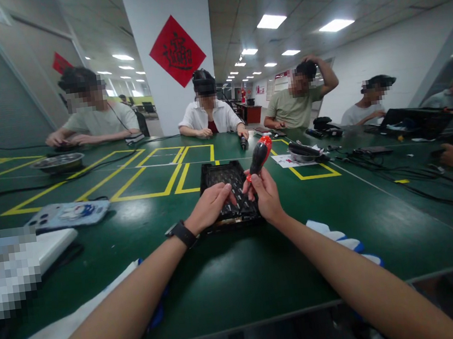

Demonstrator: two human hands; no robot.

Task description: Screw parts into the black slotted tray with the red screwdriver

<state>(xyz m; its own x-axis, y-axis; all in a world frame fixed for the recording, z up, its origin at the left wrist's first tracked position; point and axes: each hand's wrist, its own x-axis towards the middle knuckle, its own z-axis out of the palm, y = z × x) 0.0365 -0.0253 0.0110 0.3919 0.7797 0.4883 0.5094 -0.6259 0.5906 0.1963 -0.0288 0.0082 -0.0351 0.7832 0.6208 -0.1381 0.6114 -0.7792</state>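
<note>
A black rectangular plastic casing with a gridded inside lies on the green table in front of me, some wires or small parts showing at its near edge. My left hand, a dark watch on its wrist, rests over the left side of this casing with fingers reaching across its inside. My right hand is closed around a screwdriver with a red and black handle. The handle tilts up to the right above the casing's right side. The screwdriver's tip is hidden by the fingers.
White and blue gloves lie at the left, another glove by my right forearm. A phone, a metal bowl and a second bowl stand around. Cables cover the right. Several people sit opposite and beside me.
</note>
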